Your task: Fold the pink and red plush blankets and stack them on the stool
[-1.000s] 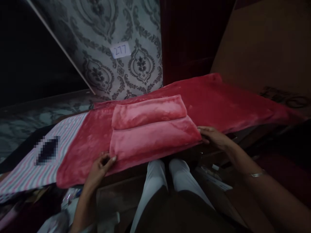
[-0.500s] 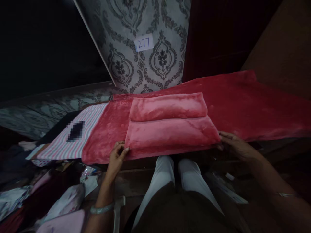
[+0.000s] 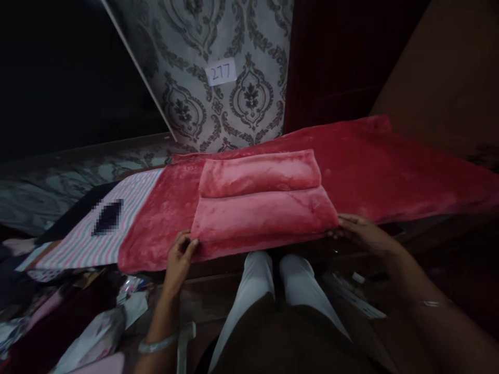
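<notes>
A folded pink plush cloth [image 3: 261,210] lies on a red plush blanket [image 3: 374,171], with one raised fold across its back half and another along its front. My left hand [image 3: 181,252] pinches the near left corner of the pink cloth between thumb and fingers. At the near right corner, my right hand [image 3: 358,231] has its fingers closed on the edge; some of its fingertips are hidden beneath the cloth. The front edge of the cloth faces my knees.
Left of the red blanket is a striped cloth [image 3: 89,223] bearing a blurred dark item [image 3: 108,217]. Clothes and bags [image 3: 93,337] are heaped at lower left, near a hammer-like tool [image 3: 186,337]. Patterned wallpaper [image 3: 249,104] with a "277" label [image 3: 221,71] rises behind.
The whole view has shifted a little, so everything sits further left. Both hands keep their places at the near corners of the pink cloth, and its folds look the same.
</notes>
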### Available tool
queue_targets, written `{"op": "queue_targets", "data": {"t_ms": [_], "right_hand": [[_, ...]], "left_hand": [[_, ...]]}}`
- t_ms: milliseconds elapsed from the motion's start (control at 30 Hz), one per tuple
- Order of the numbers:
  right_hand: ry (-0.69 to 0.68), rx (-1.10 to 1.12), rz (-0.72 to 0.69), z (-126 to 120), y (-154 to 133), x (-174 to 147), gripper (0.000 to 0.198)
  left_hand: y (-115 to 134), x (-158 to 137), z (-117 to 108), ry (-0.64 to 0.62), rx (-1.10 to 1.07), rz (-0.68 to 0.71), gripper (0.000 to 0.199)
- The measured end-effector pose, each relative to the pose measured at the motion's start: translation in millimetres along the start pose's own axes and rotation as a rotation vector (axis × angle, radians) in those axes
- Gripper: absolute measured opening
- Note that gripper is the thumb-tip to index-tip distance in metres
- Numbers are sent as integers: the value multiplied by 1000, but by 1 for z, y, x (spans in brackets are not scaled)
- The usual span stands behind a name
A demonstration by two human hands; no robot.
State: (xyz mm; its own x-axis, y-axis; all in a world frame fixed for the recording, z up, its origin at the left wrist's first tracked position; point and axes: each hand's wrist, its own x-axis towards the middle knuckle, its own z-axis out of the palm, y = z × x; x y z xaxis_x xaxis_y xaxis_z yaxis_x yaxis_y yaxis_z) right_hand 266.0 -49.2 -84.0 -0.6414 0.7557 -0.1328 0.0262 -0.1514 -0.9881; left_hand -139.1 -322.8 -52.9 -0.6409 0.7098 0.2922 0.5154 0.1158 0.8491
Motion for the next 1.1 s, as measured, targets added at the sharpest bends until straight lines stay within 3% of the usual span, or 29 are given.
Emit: {"op": "queue_targets", "data": {"t_ms": [267, 400, 533, 700, 900, 1000, 1100], "right_hand": [[33, 99, -48, 11, -1, 9, 41], [173, 83, -153, 10, -6, 10, 43], [312, 125, -232, 0, -4, 6, 48], [253, 105, -138, -2, 5, 0, 46], [199, 62, -124, -2, -14, 10, 56], [196, -42, -89, -6, -27, 28, 60], [222, -97, -72, -10, -36, 53, 52]], "left_hand": [[6, 7, 0, 21, 45, -71, 47], [7, 8, -1, 56, 29, -152, 55], [-7, 9, -5, 126, -8, -252, 60], [-17, 13, -15, -26, -17, -290, 58], [20, 38, -20, -139, 30, -352, 57], [42, 58, -11, -125, 68, -357, 56], [55, 81, 3, -182, 59, -375, 54]]}}
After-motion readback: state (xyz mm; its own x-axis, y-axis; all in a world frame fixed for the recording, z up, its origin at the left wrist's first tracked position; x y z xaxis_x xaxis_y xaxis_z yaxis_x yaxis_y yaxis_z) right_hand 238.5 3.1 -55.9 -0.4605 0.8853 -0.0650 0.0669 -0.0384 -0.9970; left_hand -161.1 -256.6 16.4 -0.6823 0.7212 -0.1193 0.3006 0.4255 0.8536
